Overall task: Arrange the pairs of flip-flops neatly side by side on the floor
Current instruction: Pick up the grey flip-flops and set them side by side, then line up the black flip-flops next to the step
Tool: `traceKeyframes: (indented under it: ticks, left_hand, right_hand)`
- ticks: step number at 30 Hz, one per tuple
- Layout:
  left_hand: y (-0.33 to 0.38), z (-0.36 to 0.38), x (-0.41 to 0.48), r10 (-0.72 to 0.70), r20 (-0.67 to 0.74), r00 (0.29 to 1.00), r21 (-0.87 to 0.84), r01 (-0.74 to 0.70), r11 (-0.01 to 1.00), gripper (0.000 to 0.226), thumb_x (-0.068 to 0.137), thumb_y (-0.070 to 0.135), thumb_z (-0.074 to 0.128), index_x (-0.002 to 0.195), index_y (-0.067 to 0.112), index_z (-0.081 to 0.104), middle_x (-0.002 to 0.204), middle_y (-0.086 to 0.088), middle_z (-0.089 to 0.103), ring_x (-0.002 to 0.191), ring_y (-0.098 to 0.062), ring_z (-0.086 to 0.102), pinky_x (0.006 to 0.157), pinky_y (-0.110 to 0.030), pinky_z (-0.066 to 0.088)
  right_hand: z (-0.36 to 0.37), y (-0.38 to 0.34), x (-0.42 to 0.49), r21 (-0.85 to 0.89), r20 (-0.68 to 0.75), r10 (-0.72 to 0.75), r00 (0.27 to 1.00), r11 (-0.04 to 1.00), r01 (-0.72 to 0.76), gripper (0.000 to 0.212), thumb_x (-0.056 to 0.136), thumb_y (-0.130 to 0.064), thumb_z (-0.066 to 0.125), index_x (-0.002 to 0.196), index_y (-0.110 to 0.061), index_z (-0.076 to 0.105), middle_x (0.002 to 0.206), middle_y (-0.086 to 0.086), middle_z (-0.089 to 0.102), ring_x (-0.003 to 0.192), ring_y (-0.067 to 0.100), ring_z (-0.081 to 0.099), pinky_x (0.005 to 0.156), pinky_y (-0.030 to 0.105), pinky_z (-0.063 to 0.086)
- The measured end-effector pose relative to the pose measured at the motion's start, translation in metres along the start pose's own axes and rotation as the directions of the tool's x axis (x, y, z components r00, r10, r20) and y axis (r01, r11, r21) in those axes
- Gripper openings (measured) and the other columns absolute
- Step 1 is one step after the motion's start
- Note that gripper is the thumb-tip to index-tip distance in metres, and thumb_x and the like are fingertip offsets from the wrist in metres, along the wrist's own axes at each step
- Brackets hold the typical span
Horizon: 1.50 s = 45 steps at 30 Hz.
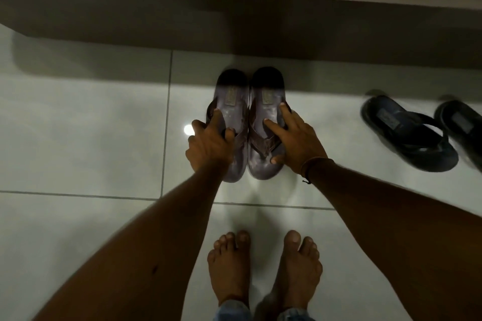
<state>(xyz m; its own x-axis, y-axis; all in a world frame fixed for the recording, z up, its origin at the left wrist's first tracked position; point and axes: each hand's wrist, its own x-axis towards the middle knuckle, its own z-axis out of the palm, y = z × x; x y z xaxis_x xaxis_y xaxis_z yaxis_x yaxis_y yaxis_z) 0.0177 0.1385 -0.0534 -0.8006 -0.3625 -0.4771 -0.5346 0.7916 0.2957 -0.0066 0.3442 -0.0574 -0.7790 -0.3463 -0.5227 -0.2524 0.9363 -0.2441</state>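
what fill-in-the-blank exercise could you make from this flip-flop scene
1. The left hand and right hand both touch the brown pair, which lies to the ____ of the dark pair.
2. The person's feet are ____.
3. The cord bracelet is on the ____ wrist.
Missing words: left; bare; right.

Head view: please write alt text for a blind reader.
A person's left hand grips and right hand presses a brown pair of flip-flops set side by side on white tiles. A dark pair lies apart to the right.
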Motion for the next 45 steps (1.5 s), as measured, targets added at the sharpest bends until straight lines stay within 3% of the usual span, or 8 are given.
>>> traceKeyframes:
  ticks: [5,10,13,17,26,30,34,45]
  left_hand:
    - [0.003,-0.004,-0.004,0.04,0.017,0.999,0.045,-0.04,0.998,0.044,0.101,0.063,0.043,0.133,0.034,0.051,0.149,-0.014,0.041,0.109,-0.046,0.064,0.079,-0.049,0.053]
    - [0.02,-0.014,-0.03,0.119,-0.097,0.988,0.116,-0.108,0.987,0.069,0.099,0.075,0.027,0.153,0.032,0.033,0.176,-0.002,-0.01,0.158,-0.05,0.005,0.113,-0.079,0.024]
    - [0.05,-0.011,-0.058,0.317,-0.056,0.947,0.169,-0.304,0.938,0.08,0.099,0.073,0.035,0.163,0.027,0.02,0.177,-0.009,0.002,0.161,-0.041,0.002,0.12,-0.073,0.01]
    - [0.136,0.024,-0.1,0.468,0.05,0.882,0.185,-0.468,0.864,0.071,0.097,0.062,0.049,0.156,0.024,0.038,0.169,-0.011,0.031,0.156,-0.037,0.023,0.119,-0.067,0.026]
    - [0.333,0.158,-0.171,0.394,0.225,0.891,-0.016,-0.401,0.916,0.115,0.076,0.075,0.071,0.161,0.017,0.022,0.17,-0.01,0.023,0.154,-0.034,0.024,0.117,-0.06,0.033]
    - [0.382,0.208,-0.169,0.31,0.187,0.932,0.019,-0.319,0.948,0.137,0.061,0.078,0.08,0.163,0.014,0.014,0.171,-0.013,0.016,0.156,-0.038,0.015,0.119,-0.065,0.025]
    - [0.39,0.232,-0.157,0.318,0.141,0.937,0.151,-0.338,0.929,0.143,0.062,0.076,0.082,0.164,0.011,0.006,0.172,-0.015,0.012,0.158,-0.042,0.013,0.121,-0.07,0.02]
    - [0.383,0.198,-0.101,0.714,0.441,0.544,0.135,-0.827,0.547,0.149,0.049,0.047,0.102,0.166,0.014,0.015,0.175,-0.006,0.014,0.161,-0.033,0.009,0.127,-0.055,0.024]
  right_hand:
    - [0.001,0.002,-0.003,0.004,-0.006,0.021,1.0,1.0,-0.021,0.112,0.073,-0.054,0.085,0.162,-0.033,0.02,0.173,0.012,-0.005,0.158,0.043,0.0,0.123,0.056,0.022]
    - [-0.008,0.021,-0.045,0.106,-0.085,0.042,0.995,0.994,-0.033,0.125,0.065,-0.052,0.09,0.163,-0.032,0.015,0.173,0.013,-0.003,0.158,0.043,-0.002,0.123,0.061,0.018]
    - [-0.014,0.065,-0.094,0.107,-0.05,0.144,0.988,0.985,-0.138,0.127,0.067,-0.051,0.089,0.162,-0.037,0.006,0.173,0.006,-0.01,0.159,0.036,-0.007,0.124,0.055,0.014]
    - [-0.032,0.16,-0.165,0.079,-0.054,0.319,0.946,0.946,-0.314,0.114,0.072,-0.03,0.086,0.162,-0.037,0.016,0.173,0.007,0.005,0.159,0.036,0.004,0.123,0.055,0.023]
    - [-0.05,0.383,-0.226,0.13,-0.096,0.632,0.769,0.774,-0.619,0.1,0.073,0.008,0.062,0.157,-0.034,0.029,0.171,0.007,0.014,0.155,0.044,0.008,0.118,0.064,0.026]
    - [-0.042,0.447,-0.204,0.085,0.08,0.586,0.806,0.802,-0.592,0.1,0.088,0.001,0.063,0.16,-0.045,0.011,0.173,0.0,-0.011,0.156,0.049,-0.001,0.121,0.068,0.016]
    - [-0.03,0.467,-0.194,0.119,0.066,0.502,0.862,0.854,-0.506,0.082,0.093,-0.033,0.065,0.158,-0.044,0.018,0.171,0.008,0.004,0.139,0.053,0.033,0.11,0.063,0.038]
    - [-0.038,0.437,-0.18,0.26,0.091,0.577,0.812,0.773,-0.579,0.116,0.068,-0.031,0.091,0.157,-0.047,0.019,0.151,0.012,0.029,0.128,0.047,0.041,0.1,0.058,0.048]
